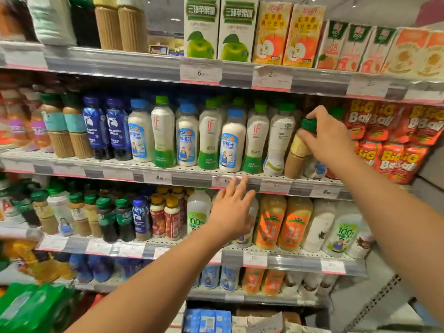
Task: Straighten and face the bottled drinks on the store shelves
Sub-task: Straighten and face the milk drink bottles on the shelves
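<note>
1. Your right hand (328, 138) grips the brown bottle (299, 150) with the green cap at its neck, fingers curled around it. The bottle leans left at the right end of the middle shelf (192, 175).
2. Your left hand (231, 212) is open, fingers straight, in front of the lower shelf (283, 259), over a white bottle (249, 227). I cannot tell if it touches.

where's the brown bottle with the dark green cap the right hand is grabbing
The brown bottle with the dark green cap is on the middle shelf, right of centre, tilted, between a white green-capped bottle and red Big Ball packs.
</note>
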